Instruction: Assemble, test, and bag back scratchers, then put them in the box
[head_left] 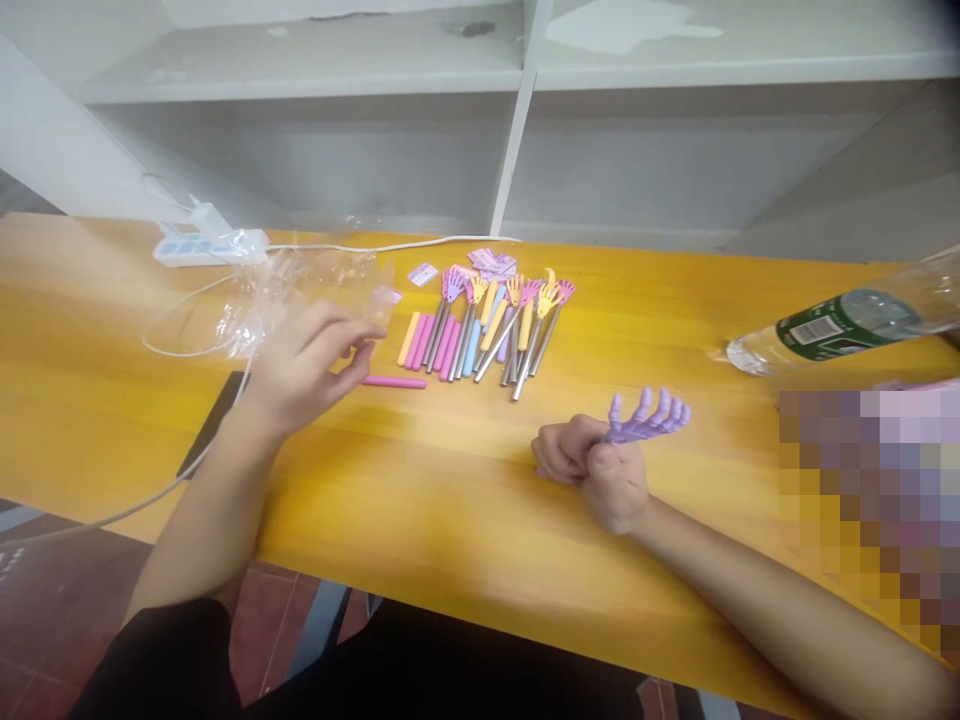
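Note:
My right hand is wrapped round a purple back scratcher, whose hand-shaped head sticks out above the fist; the rest of it is mostly covered by my fingers. My left hand hovers beside clear plastic bags, thumb and forefinger pinched together. What lies between those fingertips, if anything, I cannot make out. Just beyond it lies a pink handle tube. Further right is a group of metal rods with small hand-shaped heads, mixed with pink, yellow and blue handle tubes.
Small printed cards lie behind the rods. A white power strip and its cable are at the back left. A water bottle with a green label lies at the right. A dark flat object is under my left forearm. Grey shelving stands behind the table.

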